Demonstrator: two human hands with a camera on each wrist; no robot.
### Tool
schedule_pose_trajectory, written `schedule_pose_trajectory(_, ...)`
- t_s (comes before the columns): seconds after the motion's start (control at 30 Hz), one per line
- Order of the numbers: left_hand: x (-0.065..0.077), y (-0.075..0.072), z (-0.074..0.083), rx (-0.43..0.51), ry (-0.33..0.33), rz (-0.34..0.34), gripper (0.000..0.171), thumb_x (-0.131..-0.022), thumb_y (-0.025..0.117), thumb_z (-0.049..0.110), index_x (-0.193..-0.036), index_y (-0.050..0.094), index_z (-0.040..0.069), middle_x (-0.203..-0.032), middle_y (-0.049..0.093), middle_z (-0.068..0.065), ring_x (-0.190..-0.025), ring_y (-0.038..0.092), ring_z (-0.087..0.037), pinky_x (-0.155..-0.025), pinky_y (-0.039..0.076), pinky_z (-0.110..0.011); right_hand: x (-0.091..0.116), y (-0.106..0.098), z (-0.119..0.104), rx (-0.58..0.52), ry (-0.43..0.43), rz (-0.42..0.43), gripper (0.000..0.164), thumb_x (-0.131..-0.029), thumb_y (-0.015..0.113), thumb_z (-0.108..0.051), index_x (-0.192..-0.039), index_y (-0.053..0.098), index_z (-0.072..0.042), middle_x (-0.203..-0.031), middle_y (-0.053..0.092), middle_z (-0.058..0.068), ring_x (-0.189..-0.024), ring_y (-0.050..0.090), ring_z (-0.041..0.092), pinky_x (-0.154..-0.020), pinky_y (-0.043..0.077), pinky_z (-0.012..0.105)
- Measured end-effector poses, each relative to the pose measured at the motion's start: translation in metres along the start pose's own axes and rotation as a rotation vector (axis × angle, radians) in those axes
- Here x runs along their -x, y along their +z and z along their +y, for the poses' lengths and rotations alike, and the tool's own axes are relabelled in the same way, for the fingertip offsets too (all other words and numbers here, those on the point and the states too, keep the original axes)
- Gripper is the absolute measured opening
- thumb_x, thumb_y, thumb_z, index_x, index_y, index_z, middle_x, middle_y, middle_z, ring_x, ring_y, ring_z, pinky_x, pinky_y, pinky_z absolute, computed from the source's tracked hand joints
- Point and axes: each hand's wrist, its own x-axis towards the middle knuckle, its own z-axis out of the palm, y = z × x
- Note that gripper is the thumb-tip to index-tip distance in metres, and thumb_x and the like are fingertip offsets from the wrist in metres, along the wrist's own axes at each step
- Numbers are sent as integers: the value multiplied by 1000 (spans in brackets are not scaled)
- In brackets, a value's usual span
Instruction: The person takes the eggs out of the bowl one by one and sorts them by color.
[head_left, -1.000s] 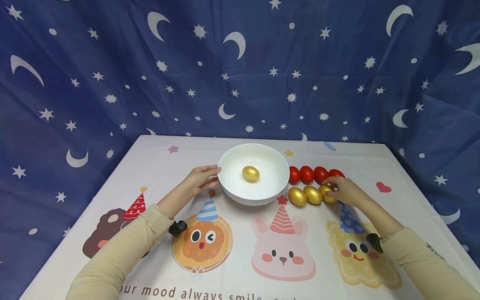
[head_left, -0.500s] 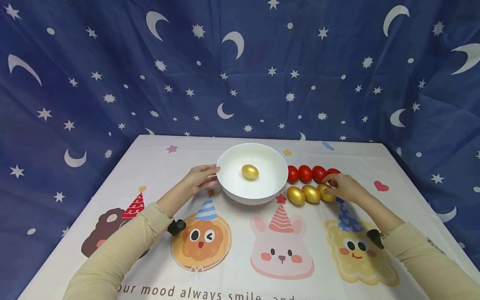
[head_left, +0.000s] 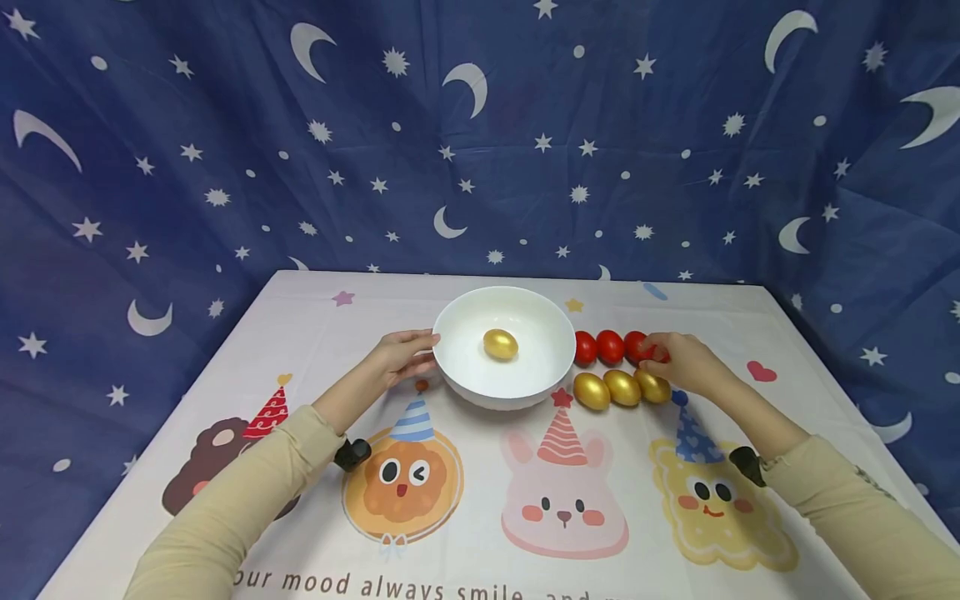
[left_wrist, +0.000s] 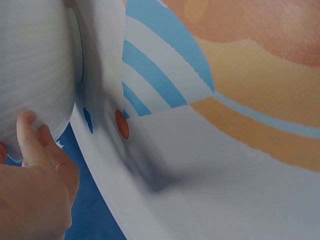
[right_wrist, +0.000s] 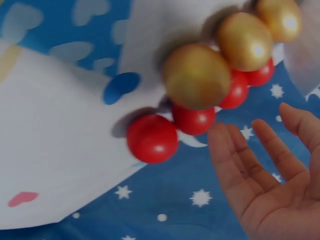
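Note:
A white bowl [head_left: 502,383] stands near the middle of the table with one gold egg [head_left: 500,344] inside. My left hand [head_left: 401,358] touches the bowl's left side with fairly straight fingers, which lie against its outer wall [left_wrist: 35,75] in the left wrist view. My right hand [head_left: 682,362] is over the right end of a row of red eggs [head_left: 610,347]. In the right wrist view its fingers [right_wrist: 225,160] are extended close to the red eggs [right_wrist: 152,139], and no egg is gripped. Three gold eggs [head_left: 622,387] lie in front of the red row.
The egg rows sit immediately right of the bowl. A white cloth [head_left: 315,342] with cartoon prints covers the table. Behind its back edge hangs a dark blue curtain [head_left: 337,225] with moons and stars. A small black device [head_left: 352,454] is at the left cuff.
My right hand has moved slightly back, from the nearest gold egg towards the end of the red row. The left hand stays at the bowl, and the eggs have not visibly moved.

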Motion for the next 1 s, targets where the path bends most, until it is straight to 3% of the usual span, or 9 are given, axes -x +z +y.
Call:
schedule_pose_trajectory(0.27, -3, -1, 2, 14, -5, 11, 51, -92, 62, 18, -139, 45, 8, -133, 52, -16, -70, 65, -5, -77, 60, -16, -1, -1, -28, -20, -47, 41, 28, -87, 65, -10, -110, 61, 6, -87, 65, 18, -73, 57, 23, -66, 61, 33)
schedule_pose_trajectory(0.53, -3, 0, 1, 17, -3, 13, 52, -92, 62, 17, -140, 44, 7, -135, 51, -17, -71, 65, -5, -74, 60, -15, -2, -1, -53, -36, -94, 78, 23, -87, 66, -11, -106, 64, 2, -91, 67, 16, -82, 60, 27, -78, 61, 43)
schedule_pose_trajectory(0.8, -4, 0, 3, 3, -10, 33, 51, -91, 63, 18, -139, 46, 10, -134, 52, -16, -68, 65, -4, -71, 60, -14, -12, -4, -75, -71, -150, 77, 23, -87, 65, -9, -107, 64, 2, -90, 67, 17, -72, 59, 21, -64, 61, 29)
schedule_pose_trajectory(1.0, -4, 0, 1, 0, -23, 24, 52, -91, 63, 17, -139, 45, 10, -137, 49, -16, -67, 64, -5, -72, 60, -15, -19, -6, -90, -54, -174, 66, 24, -87, 66, -10, -108, 65, 1, -91, 67, 17, -75, 59, 23, -61, 59, 24)
